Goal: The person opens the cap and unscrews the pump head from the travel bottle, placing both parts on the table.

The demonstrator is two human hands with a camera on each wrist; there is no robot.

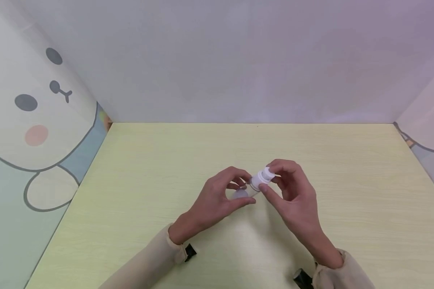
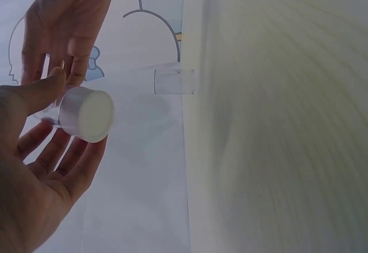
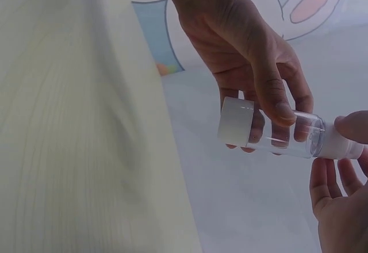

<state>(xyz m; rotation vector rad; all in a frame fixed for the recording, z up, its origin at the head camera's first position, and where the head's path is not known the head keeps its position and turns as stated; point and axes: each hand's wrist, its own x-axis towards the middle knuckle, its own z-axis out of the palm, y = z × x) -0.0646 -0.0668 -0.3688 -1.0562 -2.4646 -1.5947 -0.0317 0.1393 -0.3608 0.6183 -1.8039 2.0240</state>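
Note:
A small clear bottle (image 3: pixel 302 144) is held tilted above the table between both hands. It has a white pump top (image 1: pixel 261 179) at one end and a thick white base (image 2: pixel 95 116) at the other. My left hand (image 1: pixel 217 196) grips the clear body near the base, thumb on one side and fingers on the other. With thumb and fingers, my right hand (image 1: pixel 298 200) pinches the white pump top. In the right wrist view, the see-through body shows the left fingers behind it.
A pale wood-grain table (image 1: pixel 148 160) lies under the hands. Behind it rises a plain whitish backdrop (image 1: pixel 238 60), and a cartoon-printed panel (image 1: pixel 21 160) stands at the left. Dark devices show at both sleeve cuffs.

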